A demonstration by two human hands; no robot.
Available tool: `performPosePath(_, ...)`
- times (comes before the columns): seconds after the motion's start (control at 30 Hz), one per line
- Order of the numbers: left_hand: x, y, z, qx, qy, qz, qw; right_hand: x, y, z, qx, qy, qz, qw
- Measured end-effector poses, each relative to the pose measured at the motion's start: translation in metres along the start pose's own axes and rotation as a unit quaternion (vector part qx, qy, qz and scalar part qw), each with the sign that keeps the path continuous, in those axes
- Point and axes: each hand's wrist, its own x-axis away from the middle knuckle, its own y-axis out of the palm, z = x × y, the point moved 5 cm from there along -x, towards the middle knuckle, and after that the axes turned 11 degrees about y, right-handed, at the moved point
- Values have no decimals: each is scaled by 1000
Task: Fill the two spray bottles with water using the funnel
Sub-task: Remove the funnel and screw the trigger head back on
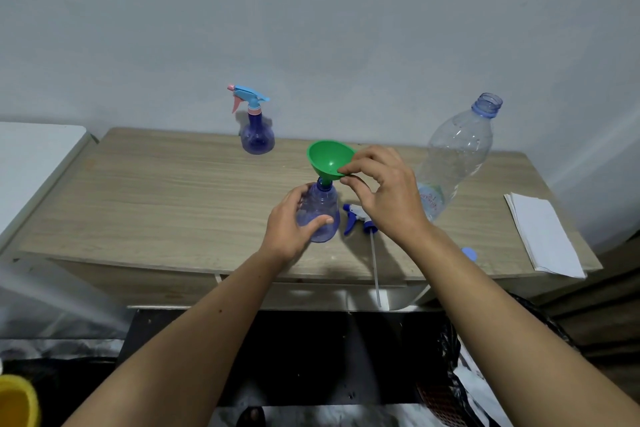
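An uncapped blue spray bottle [320, 210] stands near the front of the wooden table [156, 191], and my left hand [289, 224] grips its body. A green funnel [329, 159] sits with its spout in the bottle's neck, tilted slightly. My right hand [384, 194] pinches the funnel's right rim between thumb and fingers. The bottle's blue-and-white spray head [356, 218] lies on the table just right of it, its long tube [375, 270] reaching past the front edge. A second blue spray bottle [256, 132] with its trigger head on stands at the back.
A large clear water bottle [457, 152], uncapped and almost drained, stands right of my right hand. Its blue cap [470, 254] lies near the front edge. Folded white paper [543, 236] lies at the table's right end. A yellow container [17, 400] shows at the bottom left.
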Motion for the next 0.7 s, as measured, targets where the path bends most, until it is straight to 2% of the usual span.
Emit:
performPosePath(0.37,0,0,0,17,-1,1,1000,4,1,6,-29,19,11,999)
performPosePath(0.7,1,1,-2,23,1,-4,1000,-1,-3,30,-123,123,61,983)
